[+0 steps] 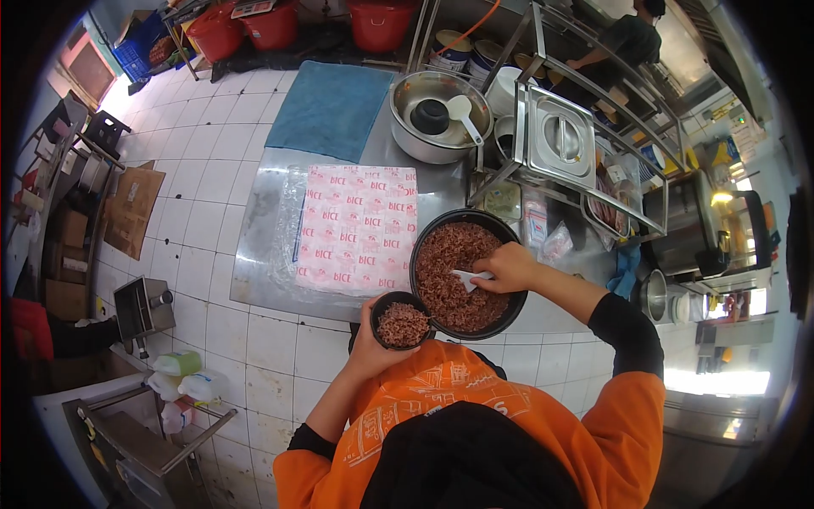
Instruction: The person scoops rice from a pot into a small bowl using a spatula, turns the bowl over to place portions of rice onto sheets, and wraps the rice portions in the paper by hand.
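One small, round black bowl (398,297) of reddish-brown rice (403,325) sits gripped in the left hand (367,348), beside a wide, round black pot (512,309). The right hand (509,269) grips a white scoop (471,279) in the pot's rice

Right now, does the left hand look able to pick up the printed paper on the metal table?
Probably not: the left hand is holding the small black bowl. The printed paper lies close by, and nothing else seems to block the way.

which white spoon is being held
The white spoon in the right hand, at the rice in the large black pot; the other spoon rests in the steel bowl.
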The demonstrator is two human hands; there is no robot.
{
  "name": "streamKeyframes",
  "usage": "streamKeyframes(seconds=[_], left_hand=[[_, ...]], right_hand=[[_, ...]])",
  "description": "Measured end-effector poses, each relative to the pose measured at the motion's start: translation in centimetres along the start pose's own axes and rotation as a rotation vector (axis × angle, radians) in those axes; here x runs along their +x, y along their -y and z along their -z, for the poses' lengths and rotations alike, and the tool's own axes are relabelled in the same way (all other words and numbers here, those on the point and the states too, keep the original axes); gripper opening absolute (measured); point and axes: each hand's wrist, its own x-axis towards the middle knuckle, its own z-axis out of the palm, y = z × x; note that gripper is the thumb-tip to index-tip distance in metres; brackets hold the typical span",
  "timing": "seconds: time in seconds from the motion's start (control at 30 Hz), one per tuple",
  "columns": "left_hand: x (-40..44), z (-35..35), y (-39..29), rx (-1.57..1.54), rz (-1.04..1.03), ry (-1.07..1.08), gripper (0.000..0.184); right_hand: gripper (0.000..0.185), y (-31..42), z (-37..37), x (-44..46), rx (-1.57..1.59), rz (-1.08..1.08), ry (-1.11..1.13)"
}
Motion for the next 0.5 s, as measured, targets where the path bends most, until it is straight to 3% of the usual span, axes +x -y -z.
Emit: streamKeyframes(seconds=[0.23,0.5], left_hand=[[-0.1,0.0,0.1,-0.046,0.003,0.001,0.094],[0.0,0.1,-0.1,-0.044,0.034,0.008,0.095]], right_hand=[[0.026,0.8,-0.6,-0.6,-0.024,0.042,-0.059],[0.031,1.8,-0.8,-0.8,0.203,-0.173,0.028]])
